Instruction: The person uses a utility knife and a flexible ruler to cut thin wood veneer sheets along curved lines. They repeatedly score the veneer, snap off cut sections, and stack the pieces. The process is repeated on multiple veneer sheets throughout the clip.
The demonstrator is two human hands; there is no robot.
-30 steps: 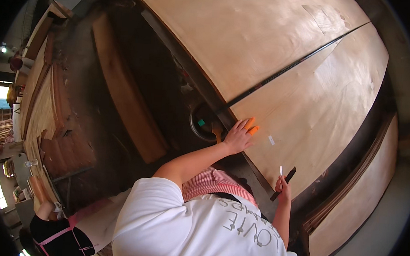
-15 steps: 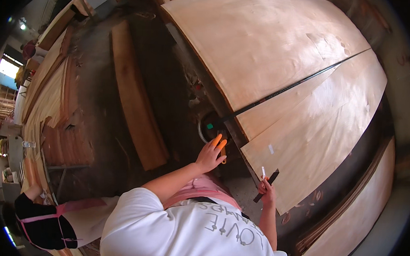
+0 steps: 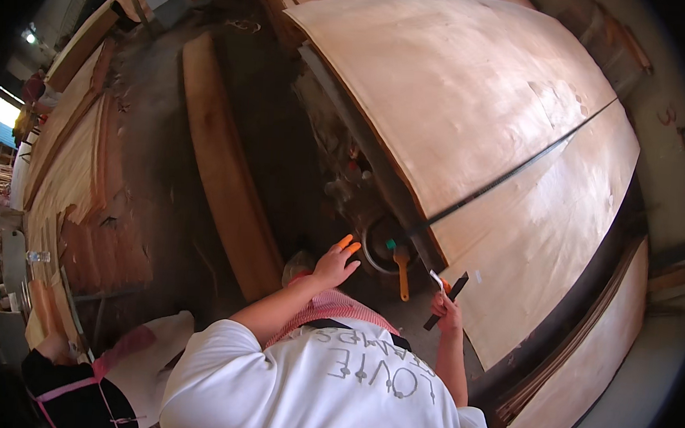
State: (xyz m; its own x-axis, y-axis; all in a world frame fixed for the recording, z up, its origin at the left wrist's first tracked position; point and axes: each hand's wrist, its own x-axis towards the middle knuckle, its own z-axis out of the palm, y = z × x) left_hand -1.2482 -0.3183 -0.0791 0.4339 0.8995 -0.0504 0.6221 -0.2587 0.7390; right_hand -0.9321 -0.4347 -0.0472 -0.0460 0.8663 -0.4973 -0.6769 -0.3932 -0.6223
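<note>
Black and slim, the bar point(image 3: 457, 285) in the head view sits in the closed right hand point(image 3: 448, 307), just beside the near edge of the pale wood sheet point(image 3: 542, 218), with a small white piece point(image 3: 436, 278) alongside; it looks stiff and light, best held around its middle. Near the orange-handled brush point(image 3: 403, 280), the left hand point(image 3: 336, 266) is empty, its fingers spread. The grip masks the bar's middle, the white piece is too small to identify, and the inside of the round vessel point(image 3: 366, 251) is mostly lost in shadow.
</note>
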